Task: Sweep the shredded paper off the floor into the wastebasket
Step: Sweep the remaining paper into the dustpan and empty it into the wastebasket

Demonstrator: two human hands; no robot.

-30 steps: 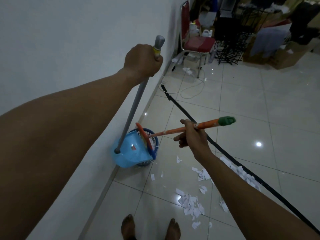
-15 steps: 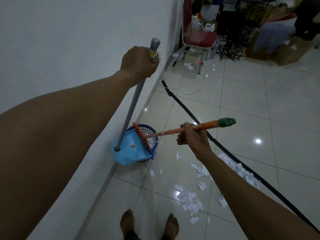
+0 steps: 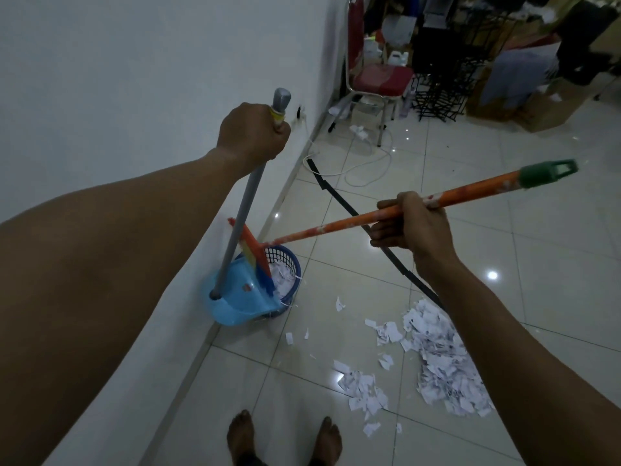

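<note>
Raised since before, broom (image 3: 396,215) tips up in right hand's (image 3: 415,227) fist; left hand (image 3: 252,132) clenches dustpan (image 3: 240,297) pole over paper-filled basket (image 3: 285,264). Paper (image 3: 440,361) litters floor (image 3: 504,250).

The wastebasket (image 3: 284,264), a dark blue plastic one with mesh walls, stands on the floor (image 3: 504,264) against the foot of the wall and holds white shredded paper (image 3: 443,361). A light blue dustpan (image 3: 240,297) on a grey pole is tipped over its near rim, mouth toward the basket. The broom (image 3: 258,255), with an orange head, blue bristles and an orange shaft capped in green, has its head set in the dustpan's mouth at the basket's rim. More shredded paper lies on the pale tiles: a big heap to the right, a smaller patch nearer, and stray scraps near the basket.
</note>
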